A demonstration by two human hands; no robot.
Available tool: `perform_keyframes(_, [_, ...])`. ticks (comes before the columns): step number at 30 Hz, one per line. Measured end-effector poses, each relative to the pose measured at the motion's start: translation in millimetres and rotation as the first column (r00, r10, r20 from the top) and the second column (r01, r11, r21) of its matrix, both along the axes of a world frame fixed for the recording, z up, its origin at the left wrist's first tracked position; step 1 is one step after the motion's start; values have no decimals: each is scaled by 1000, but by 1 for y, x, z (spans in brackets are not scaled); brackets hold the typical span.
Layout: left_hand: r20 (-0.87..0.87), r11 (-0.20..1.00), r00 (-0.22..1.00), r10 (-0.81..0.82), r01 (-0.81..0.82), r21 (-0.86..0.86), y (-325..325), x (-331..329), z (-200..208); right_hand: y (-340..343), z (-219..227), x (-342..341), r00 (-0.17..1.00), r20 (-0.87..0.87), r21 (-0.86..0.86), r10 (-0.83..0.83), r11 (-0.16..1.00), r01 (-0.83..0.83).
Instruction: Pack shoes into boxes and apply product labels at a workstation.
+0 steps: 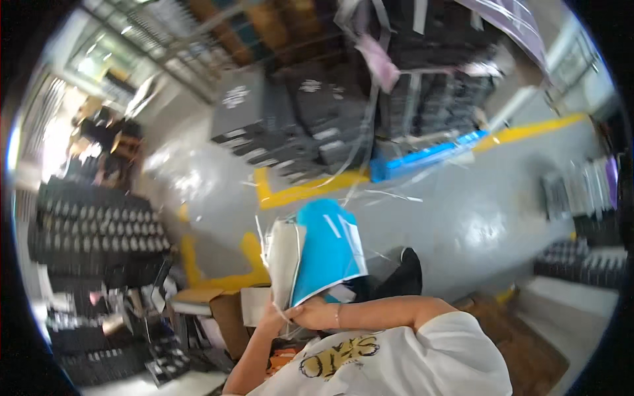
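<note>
In front of my body is a bundle with a cream, padded-looking piece [284, 257] on its left side and a bright blue sheet with white edges [327, 247] on its right. My left hand [276, 318] grips the near end of the cream piece, its fingers partly hidden. Beside it, my right hand [316, 313] is closed at the blue sheet's near edge, and the two hands almost touch. A thin pale cord hangs by my left wrist. Blur hides what kind of thing the bundle is.
Dark boxes [290, 112] stand stacked ahead, with a blue strip [422, 157] along their base. Yellow lines [284, 198] mark the grey floor, where white strap scraps lie. Stacks of black items [99, 231] rise at left, near an open cardboard box [228, 323]. Another stack [581, 261] is at right.
</note>
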State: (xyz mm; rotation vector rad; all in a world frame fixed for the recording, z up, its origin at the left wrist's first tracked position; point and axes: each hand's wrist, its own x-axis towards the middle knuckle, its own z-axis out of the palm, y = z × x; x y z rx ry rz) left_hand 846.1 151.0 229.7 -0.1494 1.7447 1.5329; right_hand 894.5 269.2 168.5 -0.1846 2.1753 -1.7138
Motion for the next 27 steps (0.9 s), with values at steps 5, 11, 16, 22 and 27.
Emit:
perform_keyframes(5, [28, 993, 993, 114, -114, -13, -29, 5, -17, 13, 34, 5, 863, -94, 461, 497, 790, -405])
perform_keyframes(11, [-140, 996, 986, 88, -86, 23, 5, 32, 1, 48, 73, 22, 799, -267, 428, 538, 809, -402])
perform_keyframes(16, [248, 943, 920, 303, -327, 62, 21, 26, 10, 84, 73, 14, 756, -265, 392, 598, 783, -482])
perform_keyframes(22, [96, 918, 940, 328, -341, 201, 34, 10, 14, 172, 110, 17, 839, -239, -82, 488, 851, -518])
perform_keyframes(27, [8, 891, 945, 326, -310, 332, 33, 21, 33, 299, 89, -47, 538, -744, 9, -396, 799, 601])
